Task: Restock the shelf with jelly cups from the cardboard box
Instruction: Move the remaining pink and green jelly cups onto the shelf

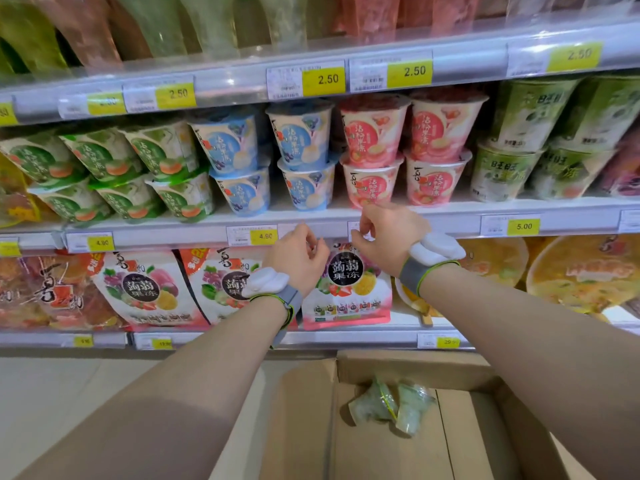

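Stacked jelly cups fill the middle shelf [311, 220]: green ones [104, 161] on the left, blue ones [301, 143] in the middle, pink ones [374, 140] to their right. My left hand [294, 258] hovers just below the shelf's front rail, fingers loosely curled, holding nothing. My right hand [384, 233] is at the shelf edge under the lower pink cup [370, 185], fingers curled, empty. The open cardboard box [408, 368] sits below on the floor, with two pale green jelly cups [391, 403] lying on their sides in it.
Green-and-white cups [519, 143] stand at the right of the same shelf. Bagged jelly packs [346, 282] hang on the shelf below, behind my hands. Yellow price tags [263, 235] line the rails. Pale floor [69, 393] lies left of the box.
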Motion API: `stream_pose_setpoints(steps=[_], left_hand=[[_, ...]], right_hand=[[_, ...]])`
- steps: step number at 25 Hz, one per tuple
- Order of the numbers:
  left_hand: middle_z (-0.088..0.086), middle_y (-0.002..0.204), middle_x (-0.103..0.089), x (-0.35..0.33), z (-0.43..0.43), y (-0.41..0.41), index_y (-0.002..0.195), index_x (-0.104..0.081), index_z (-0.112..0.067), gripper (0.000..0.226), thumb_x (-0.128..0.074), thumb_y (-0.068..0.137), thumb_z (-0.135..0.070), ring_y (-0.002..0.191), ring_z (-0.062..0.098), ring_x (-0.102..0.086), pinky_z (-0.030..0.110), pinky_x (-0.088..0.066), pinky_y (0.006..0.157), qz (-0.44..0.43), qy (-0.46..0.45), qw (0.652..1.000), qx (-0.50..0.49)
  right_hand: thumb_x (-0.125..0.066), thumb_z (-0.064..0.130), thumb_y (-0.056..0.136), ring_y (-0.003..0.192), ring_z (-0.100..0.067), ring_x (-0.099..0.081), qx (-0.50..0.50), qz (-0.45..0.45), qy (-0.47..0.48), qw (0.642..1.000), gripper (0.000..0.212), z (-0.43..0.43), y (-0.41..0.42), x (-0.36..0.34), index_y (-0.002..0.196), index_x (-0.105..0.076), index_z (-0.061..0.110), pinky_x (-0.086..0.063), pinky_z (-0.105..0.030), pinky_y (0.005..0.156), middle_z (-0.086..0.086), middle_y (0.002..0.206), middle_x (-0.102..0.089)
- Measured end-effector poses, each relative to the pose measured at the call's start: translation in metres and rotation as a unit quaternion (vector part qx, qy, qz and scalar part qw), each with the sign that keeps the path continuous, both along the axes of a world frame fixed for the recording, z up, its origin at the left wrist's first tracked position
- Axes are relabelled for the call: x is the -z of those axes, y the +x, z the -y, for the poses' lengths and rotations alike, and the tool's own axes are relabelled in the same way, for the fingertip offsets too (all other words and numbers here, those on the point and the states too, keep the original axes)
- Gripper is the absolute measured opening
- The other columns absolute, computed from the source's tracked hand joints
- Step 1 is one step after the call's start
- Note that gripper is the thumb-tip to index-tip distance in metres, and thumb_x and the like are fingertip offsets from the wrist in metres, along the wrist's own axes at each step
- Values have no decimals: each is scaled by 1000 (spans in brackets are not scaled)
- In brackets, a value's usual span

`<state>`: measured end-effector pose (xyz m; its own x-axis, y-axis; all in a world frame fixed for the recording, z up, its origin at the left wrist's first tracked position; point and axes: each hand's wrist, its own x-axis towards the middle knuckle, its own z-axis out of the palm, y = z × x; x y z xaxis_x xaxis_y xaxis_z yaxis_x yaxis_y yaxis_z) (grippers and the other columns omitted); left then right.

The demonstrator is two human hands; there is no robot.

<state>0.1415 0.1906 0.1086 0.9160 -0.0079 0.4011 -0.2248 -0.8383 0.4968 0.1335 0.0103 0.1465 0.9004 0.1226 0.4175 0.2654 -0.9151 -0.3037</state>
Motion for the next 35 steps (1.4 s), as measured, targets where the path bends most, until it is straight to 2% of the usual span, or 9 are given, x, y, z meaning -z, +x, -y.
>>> stream_pose_setpoints(steps=[3,6,10,13,19,25,30,35], left_hand=[[-5,68,-58,20,10,-4,82,-54,-21,20,-51,90,-38,67,21,-55,31,-39,53,-4,9,1000,13],[-5,66,-57,41,24,-6,80,-53,-23,20,-51,89,-41,66,19,-56,33,-44,54,-26,13,999,25],[-5,66,-60,64,37,-13,85,-52,-23,19,-50,90,-41,65,19,-57,37,-48,56,-60,36,997,44],[-5,70,-60,84,48,-14,87,-52,-23,18,-51,91,-41,68,18,-57,35,-46,56,-82,41,993,69],[-3,71,-60,117,58,-16,89,-52,-22,20,-49,91,-41,70,24,-57,34,-43,56,-121,51,986,100],[-3,76,-65,141,64,-21,90,-54,-21,16,-52,89,-37,75,25,-60,30,-36,56,-149,68,980,117],[2,89,-68,169,74,-26,94,-60,-20,16,-53,87,-33,89,28,-62,31,-41,63,-195,120,962,150],[0,89,-69,208,76,-40,94,-57,-21,17,-57,84,-35,88,27,-63,33,-49,69,-257,159,937,175]], right_hand=[[-57,41,87,82,-26,-59,7,-32,-4,999,19,6,-5,13,82,-58,23,-50,-34,69,2,90,-61],[-57,39,86,81,-26,-60,13,-41,-1,999,19,14,-10,30,79,-58,22,-49,-33,65,3,87,-61],[-57,40,88,80,-24,-59,15,-54,-13,998,19,24,-18,48,77,-52,25,-45,-31,62,8,83,-52],[-57,40,87,79,-26,-60,29,-75,-13,997,18,36,-21,67,80,-56,23,-48,-32,63,6,85,-56],[-56,44,87,77,-26,-58,31,-121,-34,992,20,48,-14,93,78,-48,28,-44,-32,61,6,84,-54],[-56,45,87,79,-25,-59,46,-179,-45,982,18,46,-15,112,87,-57,26,-52,-34,65,4,86,-63],[-57,44,82,79,-26,-64,69,-244,-19,967,13,54,-22,151,81,-55,31,-55,-34,67,4,80,-69],[-53,51,77,87,-28,-63,94,-313,-41,944,22,70,-45,205,85,-59,31,-53,-34,72,3,88,-69]])
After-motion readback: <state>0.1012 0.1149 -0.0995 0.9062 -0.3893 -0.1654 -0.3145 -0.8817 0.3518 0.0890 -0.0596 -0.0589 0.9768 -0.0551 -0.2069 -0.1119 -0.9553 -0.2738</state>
